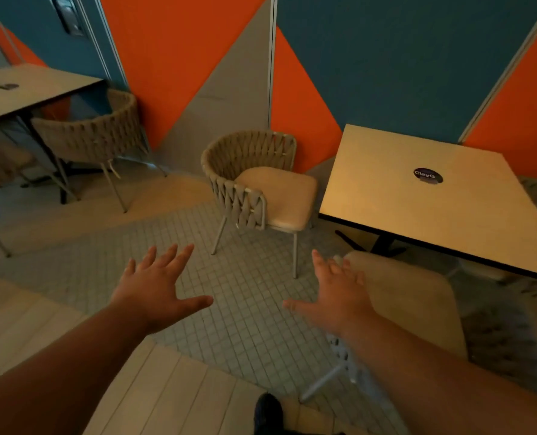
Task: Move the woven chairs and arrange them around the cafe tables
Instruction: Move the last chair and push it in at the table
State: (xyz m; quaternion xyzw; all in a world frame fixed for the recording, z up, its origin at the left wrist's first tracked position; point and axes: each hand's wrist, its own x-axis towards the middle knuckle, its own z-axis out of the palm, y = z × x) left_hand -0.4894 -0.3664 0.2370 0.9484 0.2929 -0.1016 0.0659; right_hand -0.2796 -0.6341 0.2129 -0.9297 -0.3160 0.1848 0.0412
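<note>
We find both grips unoccupied. The left grip (157,290) and the right grip (339,296) are held out over the tiled floor (229,309), fingers spread flat, with hold of nothing.

Progress, in our judgement: well advanced but not closed. The middle chair (254,183) stands just beside the left edge of the right surface (402,199), cushion turned toward it, woven back near the wall panels (173,58). The left chair (94,136) is drawn up to the corner of the left surface (35,89). The near chair (417,302), blurred, sits at the near edge of the right surface, beneath the right forearm; we cannot tell whether the right grip touches it. The other sides of both surfaces lie out of view, so what is left cannot be confirmed.

Other items noted: a round sticker (428,176) on the right surface and a shoe (267,412) at the bottom edge. Possible hindrances: the dark pedestal foot (383,243) under the right surface, which chair legs could catch, and the edge where tile meets plank flooring (182,387).
</note>
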